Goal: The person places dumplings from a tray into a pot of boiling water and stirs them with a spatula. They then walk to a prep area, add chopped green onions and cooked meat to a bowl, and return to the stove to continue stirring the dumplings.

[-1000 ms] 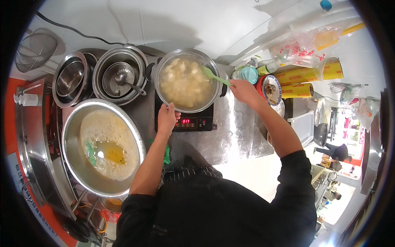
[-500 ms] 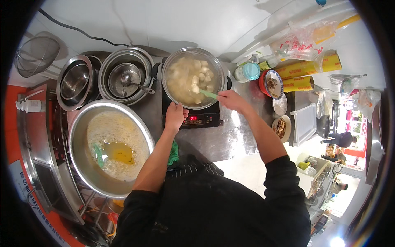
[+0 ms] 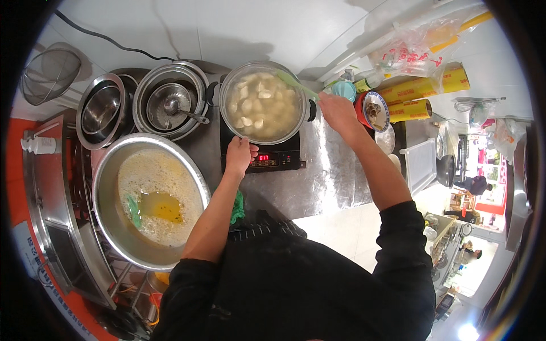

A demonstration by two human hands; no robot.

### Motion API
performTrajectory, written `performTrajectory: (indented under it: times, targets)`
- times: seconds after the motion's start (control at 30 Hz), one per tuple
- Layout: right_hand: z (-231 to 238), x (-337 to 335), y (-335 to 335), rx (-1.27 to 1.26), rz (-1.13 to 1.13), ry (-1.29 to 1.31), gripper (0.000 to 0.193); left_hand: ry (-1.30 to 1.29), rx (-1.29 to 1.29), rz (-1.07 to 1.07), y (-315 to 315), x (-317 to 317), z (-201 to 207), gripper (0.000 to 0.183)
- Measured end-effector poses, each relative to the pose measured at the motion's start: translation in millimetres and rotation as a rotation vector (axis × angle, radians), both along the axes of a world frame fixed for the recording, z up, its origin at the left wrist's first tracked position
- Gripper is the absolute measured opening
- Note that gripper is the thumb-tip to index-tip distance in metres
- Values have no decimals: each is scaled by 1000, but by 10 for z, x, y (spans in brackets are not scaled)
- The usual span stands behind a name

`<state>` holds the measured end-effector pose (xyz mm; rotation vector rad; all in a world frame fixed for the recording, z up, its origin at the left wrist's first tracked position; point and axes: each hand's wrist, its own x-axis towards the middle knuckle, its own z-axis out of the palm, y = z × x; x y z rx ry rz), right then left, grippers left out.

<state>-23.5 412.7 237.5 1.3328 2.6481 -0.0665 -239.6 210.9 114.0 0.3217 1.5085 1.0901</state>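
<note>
A wide steel pot (image 3: pixel 230 128) with black side handles stands on a black induction cooker (image 3: pixel 293 160) with lit red digits. Pale pieces that look like dumplings (image 3: pixel 257 107) float in its cloudy liquid. My right hand (image 3: pixel 336 109), right of the pot, is closed round the handle of a green spatula (image 3: pixel 307 91). The spatula slants over the pot's far right side, its end blurred by steam or motion. At the pot's near edge, just above the cooker's panel, my left hand (image 3: pixel 241 154) has curled fingers. Whether it grips the rim or anything else is hidden.
Left of the pot are nested steel bowls (image 3: pixel 193 85) with a ladle (image 3: pixel 190 116), and a large basin (image 3: pixel 196 165) of foamy yellowish liquid. To the right stand a blue-lidded jar (image 3: pixel 343 91), a red tub (image 3: pixel 364 116) and yellow boxes (image 3: pixel 424 94). A green cloth (image 3: pixel 238 209) lies near my waist.
My right hand has moved right and away from me, sweeping the spatula from the pot's middle to its far right side. My left hand stays by the near rim. The pieces have spread out.
</note>
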Motion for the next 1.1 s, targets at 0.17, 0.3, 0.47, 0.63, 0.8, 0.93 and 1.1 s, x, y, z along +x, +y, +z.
performTrajectory:
  times: [0.17,0.3,0.47,0.63,0.8,0.93,1.1]
  targets:
    - [-357,302,-46,-196,-72,176,23,14,6,-10,8,-20,64,26]
    - [-437,456,-134,-466,-199,184,27,29,-13,-21,23,-24,30,27]
    - [-692,297,-355,-677,-132,333,30,0,33,67,-37,30,-113,29]
    - [-869,-86,-655,-784,-271,486,29,-172,128,116,-112,36,-234,21]
    - [-318,-207,-531,-316,-84,282,22,-64,31,187,-527,4,-208,32]
    - [-68,-25,-178,-159,-75,204,18,22,-17,199,-971,-40,-231,43]
    - [-257,195,93,-82,-103,169,12,123,-111,213,-1184,-41,-165,52]
